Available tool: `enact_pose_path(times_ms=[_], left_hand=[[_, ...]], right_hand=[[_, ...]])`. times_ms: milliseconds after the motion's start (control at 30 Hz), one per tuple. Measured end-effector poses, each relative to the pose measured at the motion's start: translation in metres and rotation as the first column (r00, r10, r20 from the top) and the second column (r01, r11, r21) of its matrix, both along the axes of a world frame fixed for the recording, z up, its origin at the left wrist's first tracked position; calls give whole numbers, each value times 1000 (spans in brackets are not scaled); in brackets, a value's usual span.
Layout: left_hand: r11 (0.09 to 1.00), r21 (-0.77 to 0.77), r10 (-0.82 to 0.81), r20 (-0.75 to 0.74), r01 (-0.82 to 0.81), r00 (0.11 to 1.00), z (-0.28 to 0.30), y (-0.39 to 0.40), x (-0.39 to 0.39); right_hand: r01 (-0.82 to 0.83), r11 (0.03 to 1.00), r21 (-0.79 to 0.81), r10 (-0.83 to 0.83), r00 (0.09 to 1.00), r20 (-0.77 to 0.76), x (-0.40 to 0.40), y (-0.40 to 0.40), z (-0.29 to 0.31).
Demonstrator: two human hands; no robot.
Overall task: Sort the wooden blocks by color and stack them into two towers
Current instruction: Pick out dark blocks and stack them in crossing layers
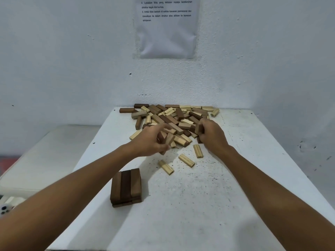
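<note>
A pile of dark and light wooden blocks [172,116] lies at the far end of the white table [199,196]. A low dark-brown stack [126,187], two layers of three blocks, stands near the table's left front. My left hand [150,140] is at the pile's near edge, its fingers curled round brown blocks [167,138]. My right hand [211,133] grips a dark block [198,128] at the pile's right front. Three light blocks [186,160] lie loose just in front of the hands.
A white wall rises directly behind the pile, with a printed sheet [166,28] taped to it. A lower white surface [41,160] sits left of the table. The table's right edge [293,160] runs close to a wall.
</note>
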State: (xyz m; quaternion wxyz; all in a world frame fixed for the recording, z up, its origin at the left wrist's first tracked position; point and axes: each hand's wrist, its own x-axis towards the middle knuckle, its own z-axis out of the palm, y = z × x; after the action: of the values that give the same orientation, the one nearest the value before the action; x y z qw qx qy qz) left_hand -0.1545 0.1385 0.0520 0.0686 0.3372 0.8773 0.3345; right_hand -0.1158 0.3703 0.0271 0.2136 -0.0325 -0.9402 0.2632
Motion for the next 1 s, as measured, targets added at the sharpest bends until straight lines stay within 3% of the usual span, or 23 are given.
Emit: enact_pose_path(times_ms=[100,300,500,767,900,1000], left_hand=[[998,41,41,23,-42,999,12,2,17],[989,115,80,127,-94,989,17,14,86],[984,27,170,159,-176,972,-7,16,133],[966,-103,249,148,-236,957,-31,2,160],[972,-57,236,175,-229,956,-30,-6,163],[986,-97,150,139,-137,979,-27,-15,162]], right_hand=[[13,943,-332,9,998,62,18,-10,11],[39,825,-564,104,970,220,83,-32,19],[154,878,-453,15,937,349,140,-46,13],[135,937,-322,-1,922,386,180,-74,-1],[114,955,-272,12,907,422,182,-85,-1],[128,964,-233,5,867,499,183,-78,4]])
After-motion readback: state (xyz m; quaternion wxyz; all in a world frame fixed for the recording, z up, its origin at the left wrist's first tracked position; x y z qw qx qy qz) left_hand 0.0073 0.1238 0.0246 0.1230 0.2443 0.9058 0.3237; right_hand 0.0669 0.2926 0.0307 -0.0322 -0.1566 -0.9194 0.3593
